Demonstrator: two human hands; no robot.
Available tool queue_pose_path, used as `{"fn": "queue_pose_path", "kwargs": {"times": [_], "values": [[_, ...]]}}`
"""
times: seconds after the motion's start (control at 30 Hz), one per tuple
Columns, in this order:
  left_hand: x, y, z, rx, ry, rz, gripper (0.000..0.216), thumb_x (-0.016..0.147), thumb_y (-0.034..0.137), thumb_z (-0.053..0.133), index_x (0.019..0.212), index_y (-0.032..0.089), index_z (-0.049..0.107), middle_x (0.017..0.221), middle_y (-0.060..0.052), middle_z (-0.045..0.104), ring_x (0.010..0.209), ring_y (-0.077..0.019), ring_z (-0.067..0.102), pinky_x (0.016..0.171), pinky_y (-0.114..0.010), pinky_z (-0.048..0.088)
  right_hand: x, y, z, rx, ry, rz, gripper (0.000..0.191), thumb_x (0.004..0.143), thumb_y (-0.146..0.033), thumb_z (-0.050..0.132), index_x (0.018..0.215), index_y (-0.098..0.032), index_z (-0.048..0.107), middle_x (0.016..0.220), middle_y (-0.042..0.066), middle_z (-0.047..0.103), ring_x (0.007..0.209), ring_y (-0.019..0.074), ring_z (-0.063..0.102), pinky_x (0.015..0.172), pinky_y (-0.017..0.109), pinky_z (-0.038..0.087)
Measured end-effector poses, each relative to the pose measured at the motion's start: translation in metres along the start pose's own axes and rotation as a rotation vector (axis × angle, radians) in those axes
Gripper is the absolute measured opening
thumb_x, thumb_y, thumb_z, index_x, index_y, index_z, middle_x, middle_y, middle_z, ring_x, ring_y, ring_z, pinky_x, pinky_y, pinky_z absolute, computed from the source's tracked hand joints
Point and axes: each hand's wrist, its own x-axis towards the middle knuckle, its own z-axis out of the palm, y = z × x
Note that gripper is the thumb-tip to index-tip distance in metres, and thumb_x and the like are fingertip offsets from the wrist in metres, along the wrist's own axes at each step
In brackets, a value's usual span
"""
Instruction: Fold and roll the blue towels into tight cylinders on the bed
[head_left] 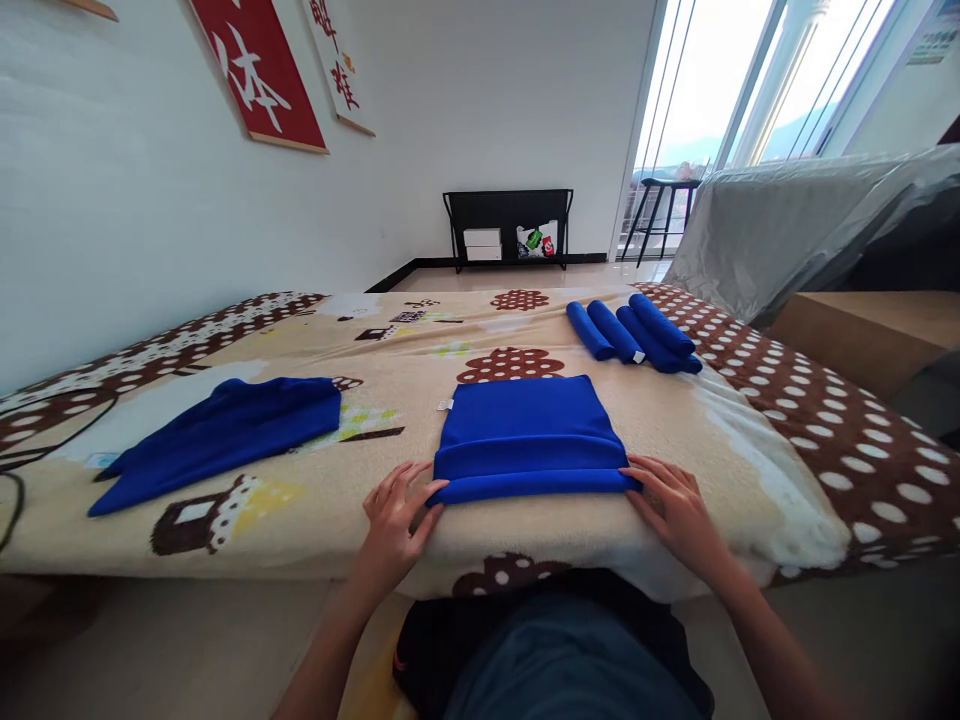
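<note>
Holding at both ends: the left hand (395, 515) and right hand (673, 505) have thumb and fingers drawn narrow on the ends of a roll at the near edge of a blue cloth (529, 410). Cloth lies at centre frame on a patterned blanket (375, 530) covering the bed. White label (445, 405) at its left edge; print too small to read. Red hanging scroll (262, 85), upper left, bears a legible white "体"; adjacent white scroll (341, 65) reads "难", with the character above partly cut off.

Four blue rolls (637, 330) lie right of centre, one resting upon its neighbour; one shows a white tag (638, 357). Loosely laid blue cloth piece (232, 430) noted at left. Black rack (510, 208) at upper centre carries white boxes (482, 244) and a printed bag (538, 240). Plastic sheeting (795, 210) and a cardboard box (870, 330) obstruct the right side. Stool (670, 185) stands before the window.
</note>
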Motion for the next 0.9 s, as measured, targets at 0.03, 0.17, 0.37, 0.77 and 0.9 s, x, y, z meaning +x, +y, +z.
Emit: {"fn": "queue_pose_path", "kwargs": {"times": [0.03,0.17,0.37,0.77,0.9], "values": [[0.003,-0.001,-0.001,-0.012,0.006,-0.01,0.026,0.097,0.031,0.052,0.118,0.032,0.068,0.141,-0.006,0.056,0.137,-0.0305,0.044,0.11,-0.051,0.032,0.002,0.0,0.0,-0.004,0.004,0.02,0.031,0.099,-0.04,0.048,0.119,-0.028,0.068,0.135,0.007,0.061,0.122,0.0253,0.057,0.1,0.044,0.044],[0.012,-0.002,-0.011,-0.049,-0.006,0.008,0.022,0.098,0.031,0.05,0.109,0.029,0.069,0.139,-0.008,0.054,0.134,-0.0302,0.043,0.109,-0.051,0.033,0.009,-0.004,-0.007,0.018,-0.007,0.049,0.029,0.101,-0.04,0.045,0.112,-0.027,0.068,0.136,0.008,0.057,0.119,0.0261,0.055,0.097,0.044,0.042],[0.013,0.005,-0.026,-0.076,-0.108,0.063,0.025,0.098,0.027,0.042,0.098,0.025,0.067,0.146,-0.007,0.048,0.139,-0.0301,0.037,0.109,-0.052,0.033,0.012,-0.01,-0.021,0.037,-0.1,0.01,0.032,0.102,-0.036,0.039,0.102,-0.025,0.069,0.14,0.007,0.055,0.122,0.0252,0.052,0.098,0.043,0.041],[0.042,0.107,0.038,-0.108,0.12,0.288,0.04,0.096,0.008,0.041,0.13,0.02,0.06,0.125,-0.008,0.069,0.12,-0.0214,0.061,0.105,-0.041,0.046,0.045,-0.117,0.036,0.085,0.089,-0.121,0.039,0.099,-0.013,0.04,0.13,-0.021,0.062,0.131,0.005,0.066,0.123,0.0189,0.057,0.107,0.037,0.032],[0.042,0.089,0.039,-0.146,0.082,0.2,0.035,0.1,0.021,0.046,0.132,0.02,0.06,0.133,-0.008,0.066,0.123,-0.0217,0.06,0.108,-0.043,0.045,0.048,-0.105,0.032,0.078,-0.004,-0.096,0.038,0.104,-0.031,0.041,0.137,-0.019,0.057,0.136,0.007,0.062,0.127,0.0189,0.056,0.11,0.038,0.031]]}}
